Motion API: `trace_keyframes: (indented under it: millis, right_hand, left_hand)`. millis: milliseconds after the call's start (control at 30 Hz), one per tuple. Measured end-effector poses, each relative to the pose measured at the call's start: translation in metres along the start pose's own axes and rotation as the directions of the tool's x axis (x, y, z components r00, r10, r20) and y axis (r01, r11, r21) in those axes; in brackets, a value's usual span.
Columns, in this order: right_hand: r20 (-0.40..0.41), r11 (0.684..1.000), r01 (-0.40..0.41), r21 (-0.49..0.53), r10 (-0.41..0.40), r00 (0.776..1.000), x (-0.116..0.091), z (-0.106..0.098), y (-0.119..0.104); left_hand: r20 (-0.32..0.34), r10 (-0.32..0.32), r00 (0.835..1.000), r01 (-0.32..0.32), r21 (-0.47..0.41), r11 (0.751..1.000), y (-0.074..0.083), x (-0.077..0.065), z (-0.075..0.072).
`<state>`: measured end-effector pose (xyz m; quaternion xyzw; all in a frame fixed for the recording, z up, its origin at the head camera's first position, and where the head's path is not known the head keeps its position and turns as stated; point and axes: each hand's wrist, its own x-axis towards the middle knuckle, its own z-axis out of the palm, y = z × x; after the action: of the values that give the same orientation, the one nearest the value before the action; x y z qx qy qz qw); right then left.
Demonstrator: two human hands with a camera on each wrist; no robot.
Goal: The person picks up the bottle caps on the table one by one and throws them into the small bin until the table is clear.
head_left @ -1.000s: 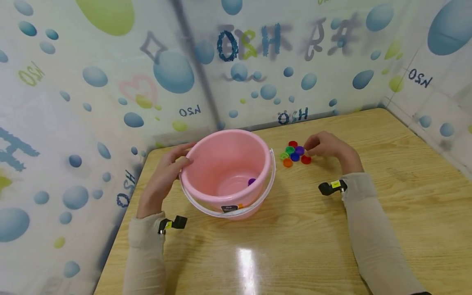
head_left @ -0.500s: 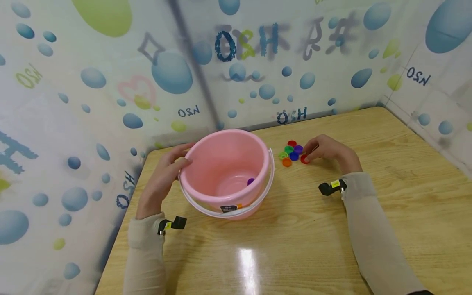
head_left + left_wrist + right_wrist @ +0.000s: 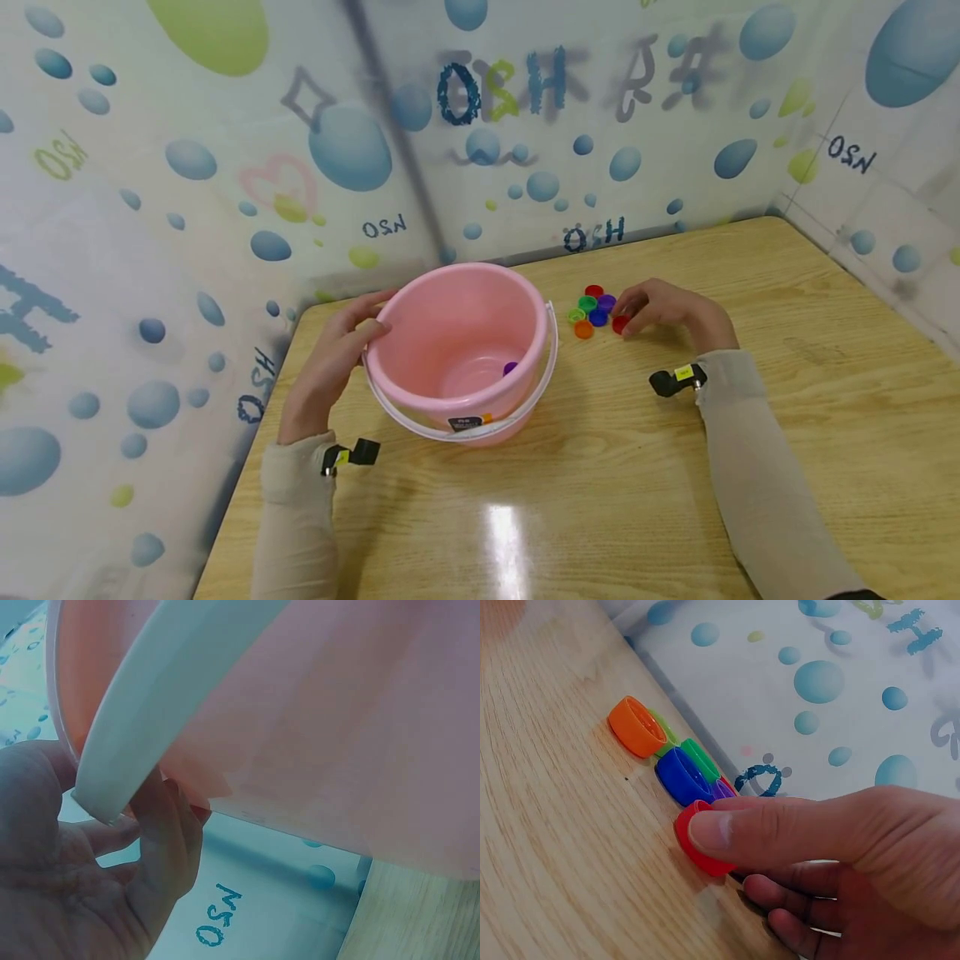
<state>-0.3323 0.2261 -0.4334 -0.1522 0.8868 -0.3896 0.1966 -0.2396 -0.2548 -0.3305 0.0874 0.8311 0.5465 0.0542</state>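
Note:
A pink bucket (image 3: 450, 325) stands toward the left of the table, its white handle (image 3: 480, 433) lowered over the front. My left hand (image 3: 330, 367) grips the bucket's left rim, with the thumb on the inner edge; the left wrist view shows its fingers behind the handle's end. At the right, my right hand (image 3: 663, 307) pinches a red bottle cap (image 3: 705, 864), its thumb over the cap's face. Beside that cap lie a blue cap (image 3: 679, 780), an orange cap (image 3: 634, 733), a green cap (image 3: 699, 759) and others. Inside the bucket is a purple cap (image 3: 510, 367).
The wooden table (image 3: 600, 500) runs back to a wall (image 3: 525, 208) printed with drops and letters. A second red cap (image 3: 594, 291) lies at the back of the cluster. A tiled wall (image 3: 900, 217) borders the right side.
My right hand has lowered slightly toward the front, and its thumb and fingers have come around the near red cap. My left hand stays on the bucket rim.

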Motion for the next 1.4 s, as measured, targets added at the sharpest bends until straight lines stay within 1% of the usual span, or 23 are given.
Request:
trace_keyframes:
  millis: [133, 200, 233, 367, 500, 600, 767, 1000, 1067, 1267, 1400]
  right_hand:
    - [-0.002, 1.000, 0.003, 0.006, -0.003, 1.000, 0.001, -0.001, 0.004]
    - [-0.004, 1.000, 0.006, 0.005, -0.006, 1.000, 0.002, -0.001, 0.006]
    - [-0.005, 1.000, 0.006, 0.006, -0.006, 1.000, 0.002, -0.001, 0.006]
    - [-0.012, 1.000, 0.005, 0.000, -0.005, 1.000, 0.002, -0.001, 0.007]
    - [-0.024, 1.000, -0.002, -0.013, 0.001, 1.000, 0.000, -0.002, 0.007]
    - [-0.023, 1.000, 0.001, -0.015, -0.002, 1.000, 0.000, -0.003, 0.007]
    - [-0.028, 0.999, 0.007, -0.037, -0.008, 1.000, -0.004, -0.006, 0.004]
    - [-0.031, 0.998, -0.051, -0.040, 0.050, 0.998, -0.010, -0.008, -0.002]
    - [-0.032, 0.998, -0.054, -0.036, 0.053, 0.998, -0.011, -0.009, -0.003]
    - [-0.049, 0.999, -0.033, -0.037, 0.031, 0.998, -0.015, -0.013, -0.010]
    - [-0.070, 0.999, 0.003, -0.040, -0.005, 0.998, -0.016, -0.015, -0.014]
  left_hand:
    - [0.014, 0.005, 1.000, -0.005, 0.011, 1.000, 0.015, -0.006, 0.004]
    - [0.016, 0.005, 1.000, -0.006, 0.010, 1.000, 0.017, -0.007, 0.004]
    - [0.017, 0.007, 1.000, -0.007, 0.009, 1.000, 0.017, -0.007, 0.004]
    - [0.013, 0.013, 1.000, -0.013, 0.004, 1.000, 0.002, 0.000, 0.001]
    - [0.016, 0.026, 1.000, -0.027, 0.013, 1.000, -0.002, 0.001, 0.000]
    - [0.015, 0.029, 0.999, -0.030, 0.017, 0.999, -0.002, 0.001, 0.000]
    - [0.004, 0.017, 1.000, -0.017, 0.016, 1.000, -0.001, 0.000, 0.001]
    - [0.002, 0.012, 1.000, -0.012, 0.022, 1.000, 0.001, -0.001, 0.001]
    - [0.002, 0.013, 1.000, -0.013, 0.020, 1.000, 0.002, -0.001, 0.001]
    - [0.001, 0.021, 1.000, -0.021, 0.026, 0.999, 0.003, -0.002, 0.001]
    - [-0.001, 0.003, 1.000, -0.003, 0.031, 1.000, 0.004, -0.003, 0.001]
